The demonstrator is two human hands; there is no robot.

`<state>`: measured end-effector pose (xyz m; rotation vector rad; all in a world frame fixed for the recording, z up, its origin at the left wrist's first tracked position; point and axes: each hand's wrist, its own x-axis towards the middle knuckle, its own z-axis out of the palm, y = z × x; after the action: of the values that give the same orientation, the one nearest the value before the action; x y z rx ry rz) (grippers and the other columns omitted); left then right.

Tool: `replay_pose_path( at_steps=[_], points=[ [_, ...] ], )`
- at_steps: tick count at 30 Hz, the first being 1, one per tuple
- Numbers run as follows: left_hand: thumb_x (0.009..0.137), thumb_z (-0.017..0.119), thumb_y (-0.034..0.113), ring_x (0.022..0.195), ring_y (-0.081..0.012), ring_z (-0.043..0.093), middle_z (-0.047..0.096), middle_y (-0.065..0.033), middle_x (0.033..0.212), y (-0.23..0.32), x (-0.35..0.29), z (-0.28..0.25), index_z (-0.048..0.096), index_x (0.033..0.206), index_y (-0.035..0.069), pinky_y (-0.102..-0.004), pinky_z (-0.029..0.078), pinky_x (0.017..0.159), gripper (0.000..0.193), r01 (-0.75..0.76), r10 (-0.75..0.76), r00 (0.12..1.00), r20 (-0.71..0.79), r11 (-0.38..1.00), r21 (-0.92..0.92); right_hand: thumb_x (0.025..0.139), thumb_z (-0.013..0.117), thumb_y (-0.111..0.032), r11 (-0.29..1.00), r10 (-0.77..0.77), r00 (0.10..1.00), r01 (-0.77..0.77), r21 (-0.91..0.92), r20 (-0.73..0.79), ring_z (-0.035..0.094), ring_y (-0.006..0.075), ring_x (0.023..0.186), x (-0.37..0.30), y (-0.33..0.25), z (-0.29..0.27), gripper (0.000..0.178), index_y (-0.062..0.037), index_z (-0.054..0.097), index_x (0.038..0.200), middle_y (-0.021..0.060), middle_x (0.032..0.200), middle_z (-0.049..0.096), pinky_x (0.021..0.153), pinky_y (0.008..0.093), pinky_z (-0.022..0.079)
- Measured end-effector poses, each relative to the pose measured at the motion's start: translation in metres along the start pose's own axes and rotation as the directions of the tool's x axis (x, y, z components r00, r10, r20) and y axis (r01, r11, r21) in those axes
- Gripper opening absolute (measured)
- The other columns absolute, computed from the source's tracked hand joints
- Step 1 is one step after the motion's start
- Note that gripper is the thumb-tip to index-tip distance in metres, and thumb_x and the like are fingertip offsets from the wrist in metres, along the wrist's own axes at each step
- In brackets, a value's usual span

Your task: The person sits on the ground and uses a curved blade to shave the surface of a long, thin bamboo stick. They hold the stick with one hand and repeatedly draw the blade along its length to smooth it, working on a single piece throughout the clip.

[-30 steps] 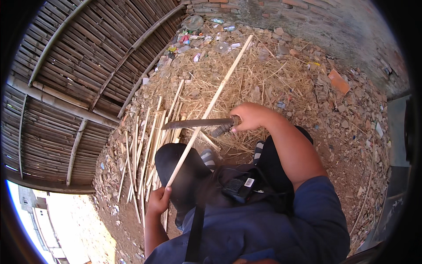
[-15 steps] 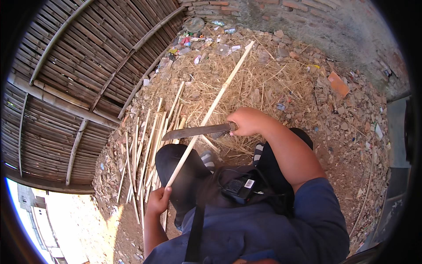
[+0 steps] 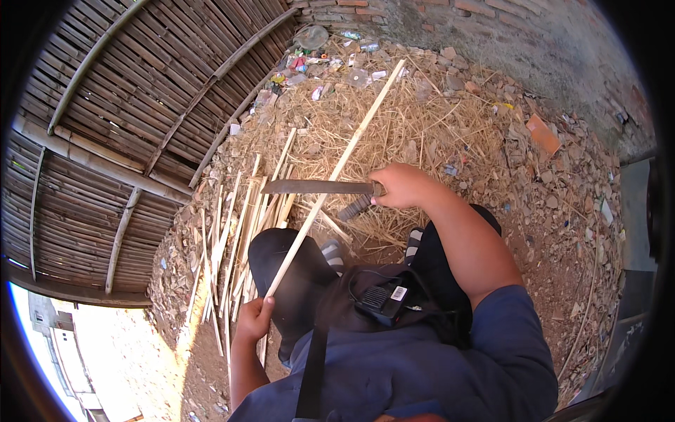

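Observation:
My left hand (image 3: 254, 320) is closed round the near end of a long, pale bamboo strip (image 3: 344, 158). The strip slants away from me to the upper right, passing over my left knee. In my right hand (image 3: 399, 186) is the handle of a machete (image 3: 316, 187), its dark blade pointing left and lying across the strip near its middle. Whether the edge bites into the strip I cannot tell. Just below the blade, near my right hand, a dark ridged object (image 3: 355, 207) shows over the straw.
Several split bamboo strips (image 3: 239, 246) lie on the ground left of my knee. Straw-like shavings (image 3: 436, 133) cover the ground ahead, with litter and rubble around them. A bamboo slat wall (image 3: 140, 91) rises on the left, a brick wall (image 3: 520, 35) at the back.
The machete has moved slightly away from me along the strip, and its blade has turned to lie nearly level. My right hand rose a little with it; my left hand stays nearly still.

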<state>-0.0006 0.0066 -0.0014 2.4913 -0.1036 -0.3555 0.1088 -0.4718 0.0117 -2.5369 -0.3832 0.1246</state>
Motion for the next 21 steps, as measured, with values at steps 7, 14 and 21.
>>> replay_pose_path(
  at_steps=[7,14,21],
  points=[
    [0.100,0.058,0.047,0.056,-0.0165,0.046,0.050,-0.0110,0.056,0.002,-0.002,0.002,0.058,0.070,-0.002,-0.0400,0.039,0.053,0.058,0.009,-0.008,1.000,-0.028,1.000,0.028,0.081,0.079,-0.034,0.988,0.128,0.992,-0.129,0.087,0.020,0.068,0.0340,0.081,0.002,0.017,-0.018,0.038,-0.0039,0.069,0.102,0.0177,0.082,0.067,0.073,0.0458,0.051],
    [0.100,0.057,0.047,0.057,-0.0176,0.048,0.051,-0.0129,0.057,0.004,0.000,0.001,0.060,0.072,-0.003,-0.0411,0.039,0.054,0.058,-0.007,0.007,1.000,-0.021,1.000,0.021,0.082,0.078,-0.030,0.945,0.300,0.950,-0.285,0.160,-0.082,0.069,0.0350,0.090,0.000,0.015,-0.027,0.035,-0.0040,0.070,0.105,0.0178,0.092,0.071,0.078,0.0456,0.053],
    [0.100,0.058,0.047,0.056,-0.0144,0.046,0.050,-0.0094,0.055,0.013,-0.004,-0.004,0.060,0.072,-0.003,-0.0394,0.038,0.052,0.057,0.051,-0.051,0.999,-0.008,0.999,0.019,0.081,0.079,-0.033,0.994,-0.065,0.995,0.072,-0.085,0.076,0.068,0.0349,0.079,0.003,-0.014,0.004,0.032,-0.0074,0.069,0.097,0.0158,0.079,0.068,0.071,0.0472,0.051]
  ],
)
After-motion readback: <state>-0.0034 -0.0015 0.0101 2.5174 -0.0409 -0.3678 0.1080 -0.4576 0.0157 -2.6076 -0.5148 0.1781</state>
